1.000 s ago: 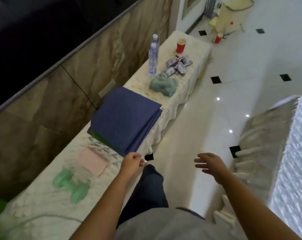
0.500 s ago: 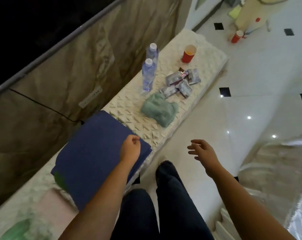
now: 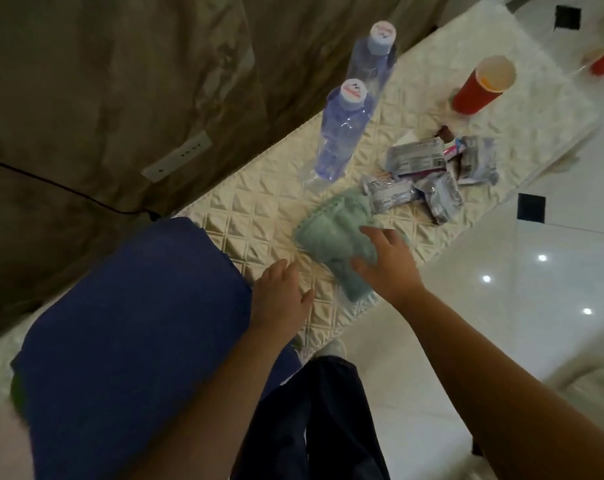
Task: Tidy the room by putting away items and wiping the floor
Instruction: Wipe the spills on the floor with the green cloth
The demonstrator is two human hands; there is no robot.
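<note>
Head cam is all I've got; the green cloth (image 3: 331, 244) sits crumpled on the quilted cream cover (image 3: 259, 216) of the long low counter, near its floor-side edge; my right hand (image 3: 385, 263) is on top of it, fingers spread and curling over the near end, thumb pressed into the fabric, so I'd call it a loose grab, though I can't tell if the grip is fully closed; left hand (image 3: 279, 296) is just beside the cloth, not touching it as far as I can see, palm down over the cover with fingers relaxed and apart, holding nothing; at my left forearm there's a folded dark blue fabric stack (image 3: 131, 327) lying on the same counter; past the cloth, a pile of silvery snack packets (image 3: 428, 174), one touching the cloth's far edge; two clear water bottles (image 3: 342, 133) stand upright by the wall side, one behind the other; a red paper cup (image 3: 480, 84) stands further along; white glossy floor tiles (image 3: 535, 306) with small black insets on the right; my dark trousers (image 3: 314, 420) at the bottom.
</note>
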